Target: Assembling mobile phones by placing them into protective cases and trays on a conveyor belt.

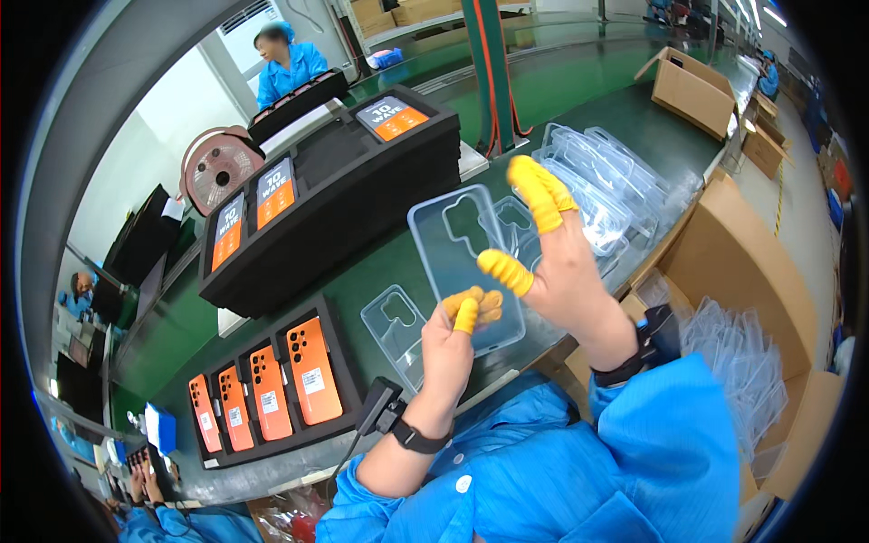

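My left hand [444,348], with yellow finger covers, grips a clear phone case [439,249] near its lower part. The case is tilted upright and has a large camera cutout near its top. My right hand [568,276] is beside the case's right edge, thumb and fingers spread apart with nothing visible between them; its thumb and fingertips wear yellow covers too. On the table behind the held case lies another clear case [518,222], partly hidden by it. One more clear case [391,317] lies left of my left hand.
A black tray [348,362] with several orange phones [312,380] stands at the left. Beyond it are stacked black trays [362,204] with boxed-looking phones. A pile of clear cases [602,181] lies at the right, beside a carton [751,244] holding more. Co-workers sit farther off.
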Action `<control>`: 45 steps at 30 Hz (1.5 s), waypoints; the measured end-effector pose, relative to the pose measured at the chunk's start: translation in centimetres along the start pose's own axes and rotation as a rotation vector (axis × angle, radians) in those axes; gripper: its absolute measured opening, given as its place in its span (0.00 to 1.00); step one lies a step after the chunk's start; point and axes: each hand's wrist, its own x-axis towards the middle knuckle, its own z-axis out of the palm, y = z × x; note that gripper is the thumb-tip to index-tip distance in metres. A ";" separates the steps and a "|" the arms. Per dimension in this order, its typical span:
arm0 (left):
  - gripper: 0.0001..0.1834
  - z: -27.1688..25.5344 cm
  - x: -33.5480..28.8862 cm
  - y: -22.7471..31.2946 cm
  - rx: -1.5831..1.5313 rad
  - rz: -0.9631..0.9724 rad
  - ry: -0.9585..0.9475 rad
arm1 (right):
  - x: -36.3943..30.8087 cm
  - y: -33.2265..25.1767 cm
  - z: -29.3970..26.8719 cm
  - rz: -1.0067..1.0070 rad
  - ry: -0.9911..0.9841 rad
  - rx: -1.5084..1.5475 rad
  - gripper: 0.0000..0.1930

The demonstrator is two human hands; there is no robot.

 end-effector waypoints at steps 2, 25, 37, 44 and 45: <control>0.13 1.0 1.3 0.0 0.025 0.057 0.004 | -3.2 4.3 4.3 0.229 -0.032 -0.111 0.23; 0.42 -16.4 -9.0 4.0 1.839 0.004 0.177 | -8.2 2.5 11.1 0.065 -0.656 -0.053 0.29; 0.33 -19.9 -6.5 4.3 0.937 -0.092 0.475 | -9.6 6.0 8.5 -0.041 -0.681 0.002 0.16; 0.26 -24.2 -4.6 3.5 0.576 -0.190 0.508 | -9.3 7.1 8.3 -0.360 -0.672 0.176 0.14; 0.22 -25.6 -4.8 3.9 0.288 -0.033 0.442 | -8.9 7.0 8.1 -0.378 -0.644 0.221 0.13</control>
